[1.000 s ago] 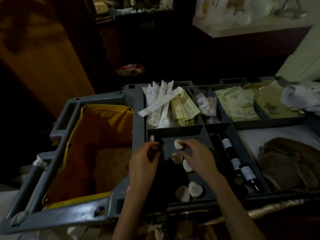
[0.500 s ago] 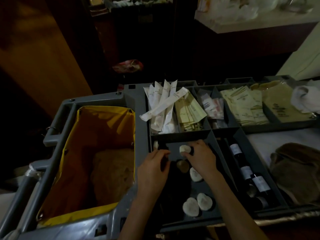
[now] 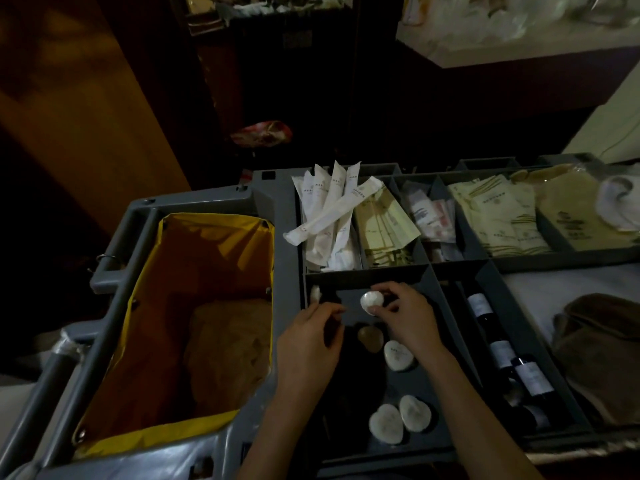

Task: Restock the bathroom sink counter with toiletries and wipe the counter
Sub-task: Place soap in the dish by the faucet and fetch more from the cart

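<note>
Right hand [image 3: 410,322] pinches white soap [image 3: 371,301]; left hand [image 3: 310,342] curled, contents unclear.

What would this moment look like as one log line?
step: taking soap | right hand: pinches soap | left hand: beside, grip unclear | place: cart tray

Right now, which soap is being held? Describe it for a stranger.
On the grey cart, look at the compartment right of the yellow bag, in front of the white sachets. The round white soap is at its far end, pinched by the right hand; the other soaps lie loose nearer the person.
</note>
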Tool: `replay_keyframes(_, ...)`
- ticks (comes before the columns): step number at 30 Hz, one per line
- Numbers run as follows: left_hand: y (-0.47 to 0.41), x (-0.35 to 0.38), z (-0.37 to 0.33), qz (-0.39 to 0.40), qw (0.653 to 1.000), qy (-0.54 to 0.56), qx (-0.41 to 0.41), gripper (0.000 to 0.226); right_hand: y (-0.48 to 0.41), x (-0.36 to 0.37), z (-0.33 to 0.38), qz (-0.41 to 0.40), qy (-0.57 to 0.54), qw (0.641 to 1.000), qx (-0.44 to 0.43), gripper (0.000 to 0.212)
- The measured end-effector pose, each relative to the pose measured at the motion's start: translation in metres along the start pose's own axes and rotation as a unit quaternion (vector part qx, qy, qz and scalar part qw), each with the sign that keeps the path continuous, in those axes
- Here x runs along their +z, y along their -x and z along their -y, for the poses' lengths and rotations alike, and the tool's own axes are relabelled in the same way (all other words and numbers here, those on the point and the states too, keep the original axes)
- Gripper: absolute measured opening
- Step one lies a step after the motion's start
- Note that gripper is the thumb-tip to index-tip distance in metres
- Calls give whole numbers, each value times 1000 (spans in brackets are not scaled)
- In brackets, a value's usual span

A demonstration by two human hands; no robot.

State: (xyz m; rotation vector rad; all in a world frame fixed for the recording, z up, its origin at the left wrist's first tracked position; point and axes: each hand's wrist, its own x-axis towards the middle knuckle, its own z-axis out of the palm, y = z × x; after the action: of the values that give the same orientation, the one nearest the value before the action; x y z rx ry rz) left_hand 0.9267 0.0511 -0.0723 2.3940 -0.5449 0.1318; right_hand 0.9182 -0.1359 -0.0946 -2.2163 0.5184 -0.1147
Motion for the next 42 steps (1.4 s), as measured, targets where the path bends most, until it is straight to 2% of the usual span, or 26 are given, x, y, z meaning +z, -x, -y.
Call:
replay_keyframes(4, 0, 2, -2, 7, 999, -38, 12, 29, -2, -1, 1, 14, -66, 997, 31, 36)
replay_keyframes(7, 0, 2, -2, 10, 1000, -20, -4, 30, 0, -5, 6, 27, -113, 993, 27, 22)
replay_keyframes(11, -4, -3, -4, 11, 996, 69, -49, 32, 7, -14, 14, 25, -165, 985, -39, 19)
replay_keyframes(14, -11, -6, -9, 26, 984, 150, -88, 33, 13, -21, 20, 16, -192, 973, -125, 22)
replay_keyframes(18, -15, 0, -16, 74, 981, 151, -93, 44, 12, -20, 12, -3, -138, 971, -197, 22)
replay_keyframes(24, -16, 9, -19, 113, 991, 41, -53, 42, 6, -12, -5, 21, -9, 989, -145, 30)
replay_keyframes(27, -17, 12, -20, 125, 991, 15, -48, 43, 7, -14, -8, 14, -3, 988, -154, 26)
replay_keyframes(30, -20, 13, -26, 121, 986, 82, -82, 41, 9, -20, -3, -1, -45, 981, -191, 22)
replay_keyframes(32, -26, 13, -28, 141, 960, 198, -140, 44, 13, -27, 4, -24, -75, 974, -215, 24)
replay_keyframes(33, -29, 12, -29, 159, 933, 274, -170, 44, 15, -31, 7, -39, -89, 970, -223, 27)
replay_keyframes(35, -33, 8, -33, 194, 856, 424, -222, 39, 18, -39, 10, -63, -124, 965, -224, 33)
replay_keyframes(37, -34, 3, -38, 209, 779, 529, -262, 30, 20, -42, 12, -77, -151, 959, -227, 36)
replay_keyframes(39, -35, 1, -41, 204, 752, 563, -277, 25, 21, -41, 14, -88, -156, 954, -242, 34)
replay_keyframes(42, -35, 3, -45, 187, 732, 580, -303, 19, 20, -39, 16, -78, -169, 950, -252, 35)
